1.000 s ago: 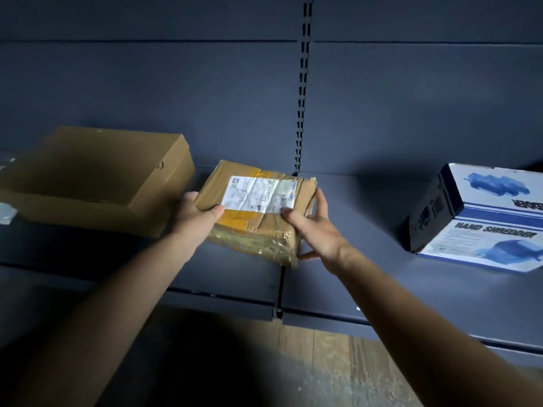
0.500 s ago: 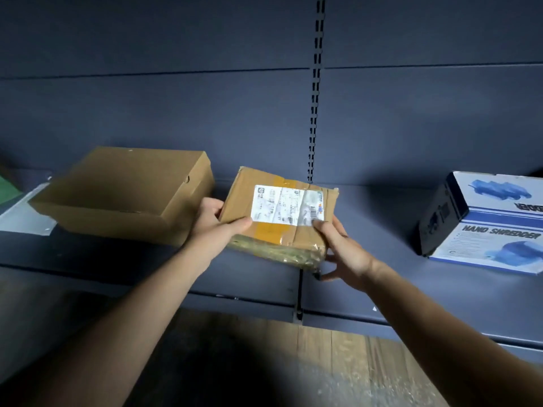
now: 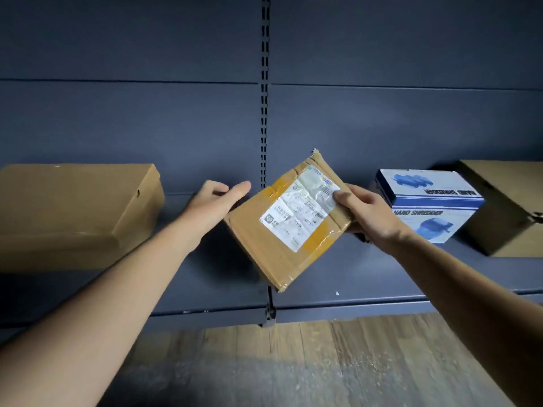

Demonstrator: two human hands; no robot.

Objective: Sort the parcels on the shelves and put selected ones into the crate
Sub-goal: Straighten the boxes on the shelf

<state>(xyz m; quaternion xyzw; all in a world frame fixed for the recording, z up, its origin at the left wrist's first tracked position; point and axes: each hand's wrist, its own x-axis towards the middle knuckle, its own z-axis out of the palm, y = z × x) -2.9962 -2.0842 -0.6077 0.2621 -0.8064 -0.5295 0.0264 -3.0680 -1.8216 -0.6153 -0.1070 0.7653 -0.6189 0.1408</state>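
Flat, taped cardboard parcel (image 3: 282, 254), glossy label (image 3: 299, 214), tilted. The right hand (image 3: 370, 212) pinches its right edge; the left hand (image 3: 216, 201), spread, hovers just left.

Left hand (image 3: 216, 201) open, right hand (image 3: 364, 211) gripping parcel (image 3: 264, 254)

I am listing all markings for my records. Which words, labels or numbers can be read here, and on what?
"HAND SHREDDER": front of the blue and white box.
"HAND SHREDDER", upside down: top of that box.
The shipping label on the brown parcel in the right hand: print and barcodes too blurred to read.
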